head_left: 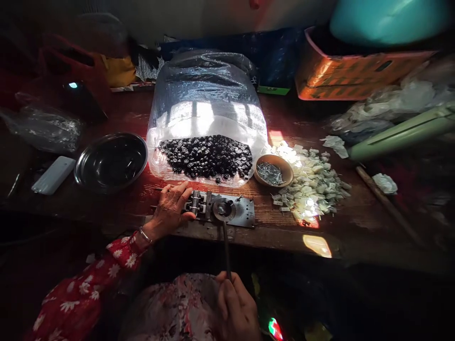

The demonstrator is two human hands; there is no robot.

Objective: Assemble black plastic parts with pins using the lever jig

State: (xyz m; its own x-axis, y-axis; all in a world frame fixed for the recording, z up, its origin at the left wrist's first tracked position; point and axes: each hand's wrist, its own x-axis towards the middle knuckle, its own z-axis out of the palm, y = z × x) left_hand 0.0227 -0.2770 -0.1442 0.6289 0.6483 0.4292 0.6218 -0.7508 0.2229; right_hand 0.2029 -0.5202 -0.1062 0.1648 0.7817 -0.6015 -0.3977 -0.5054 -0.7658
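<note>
- Right hand (236,308): fingers closed around a thin dark metal rod (226,251), holding it near its lower end.
- Rod: long axis runs nearly straight away from the person, leaning slightly left. Upper tip lies forward of the right fingers, over the near rim of a round metal ring (223,210). Contact cannot be confirmed. Surface is dull and dark, with no visible markings.
- Left hand (170,208): fingers loosely spread and slightly curled, not gripping anything. Thumb tip is beside a small metal clamp block (195,204).
- Steel plate (241,213): lies flat on a wooden table (256,234), long axis running left to right along the table edge. It starts just right of the left fingers, carries the block and ring, and shows a worn grey finish with small holes.
- Beyond the left fingers: a clear plastic bag (206,102) of black round pieces (206,156).
- Right of the bag, well beyond the right fingers: a wooden bowl (273,171) of metal pins and a scattered pile of small pale squares (309,184).
- Left of the bag: a steel bowl (111,162).
</note>
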